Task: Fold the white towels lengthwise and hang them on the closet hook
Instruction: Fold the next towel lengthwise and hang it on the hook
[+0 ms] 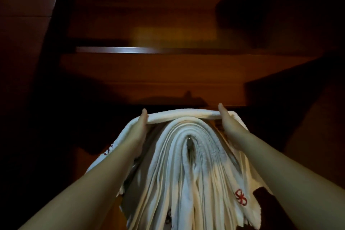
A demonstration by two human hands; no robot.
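- A dark wooden closet (168, 73) fills the view, seen from close in and looking slightly upward. Its reddish-brown panels fade into deep shadow at both sides.
- A horizontal wooden ledge (149, 50) crosses the closet's upper middle, catching a thin line of light.
- A thick bundle of hanging white towels (186, 183) takes up the lower centre. They are folded into long narrow layers and draped over a small metal hook (189, 141), which glints in the crease at the top of the bundle. The layers fall down both sides and out of the bottom of the view.
- One more white towel, the top towel (183, 115), lies across the crown of the bundle as a folded band, stretched between the two hands. Its ends drape down on each side.
- Two bare forearms reach in from the lower corners.
- The left hand (139, 127) grips the band's left end, thumb on top; the other fingers are hidden under the cloth.
- The right hand (228, 123) grips the band's right end the same way, thumb pointing up over the edge.
- A red embroidered logo (240, 197) shows on the towel edge at lower right. Another red mark (109, 150) peeks out beside the left forearm.
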